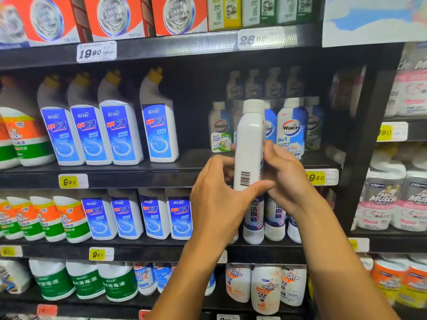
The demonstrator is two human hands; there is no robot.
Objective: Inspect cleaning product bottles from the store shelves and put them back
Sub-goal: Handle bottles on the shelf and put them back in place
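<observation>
"Walch 6in1" on shelved bottle [291, 128]

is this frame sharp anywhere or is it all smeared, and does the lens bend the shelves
Head view: sharpest at centre, where the barcode on the held white bottle and both hands, left hand and right hand, read clearly; the red boxes and side shelves are blurred; shelf edges bow from wide-angle distortion.

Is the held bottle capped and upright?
Yes: the bottle stands upright between both hands, white cap on top, barcode facing the camera.
</observation>
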